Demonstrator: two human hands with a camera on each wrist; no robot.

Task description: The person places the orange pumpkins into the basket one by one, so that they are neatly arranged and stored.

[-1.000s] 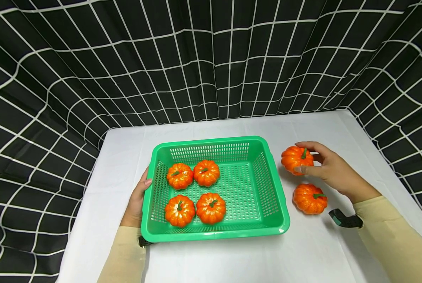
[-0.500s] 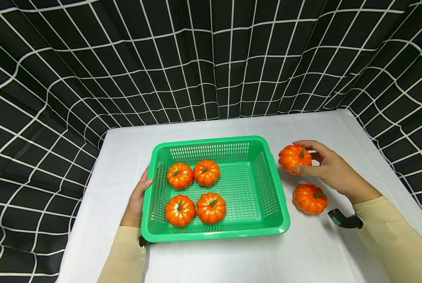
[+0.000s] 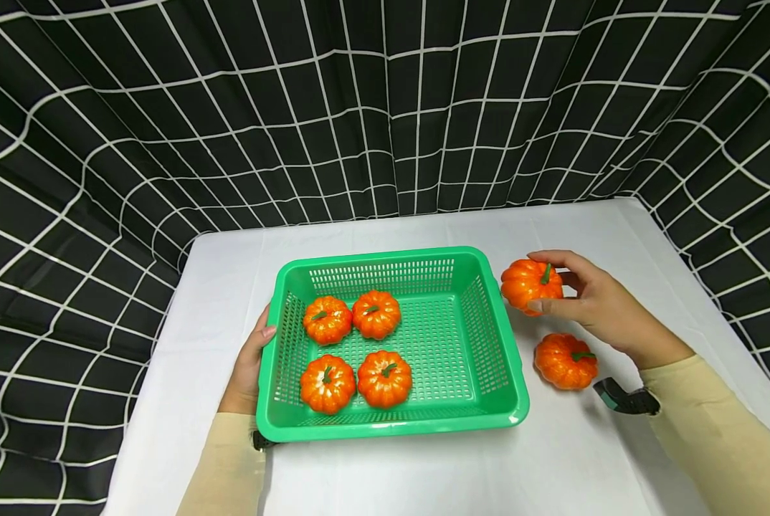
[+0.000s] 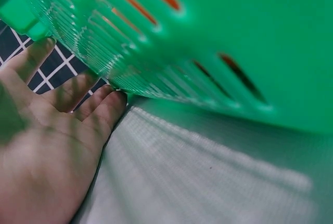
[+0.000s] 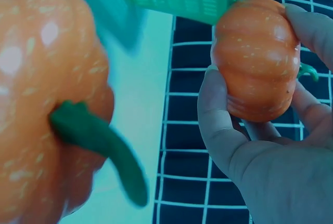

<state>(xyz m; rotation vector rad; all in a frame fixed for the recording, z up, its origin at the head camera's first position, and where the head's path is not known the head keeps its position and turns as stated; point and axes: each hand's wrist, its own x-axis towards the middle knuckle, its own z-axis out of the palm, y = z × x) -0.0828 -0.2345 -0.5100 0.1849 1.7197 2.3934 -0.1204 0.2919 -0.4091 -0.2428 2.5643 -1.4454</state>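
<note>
In the head view, the left hand holds the left side of a green plastic basket, its thumb at the rim. The left wrist view shows fingers against the perforated outer wall. Toy pumpkins, orange and glossy with green stems, lie inside, among them a front-left pumpkin and a back-right pumpkin. Just outside the basket's right wall, the right hand grips another pumpkin between thumb and fingers. A further pumpkin rests on the cloth below that hand, looming large in the right wrist view.
A white cloth covers the table under the basket. Black curtains with a white grid enclose the back and both sides. A dark strap sits at the right wrist.
The right hand has moved slightly left and away from the body with its pumpkin, closer to the basket's right rim. The left hand and the basket stay in place.
</note>
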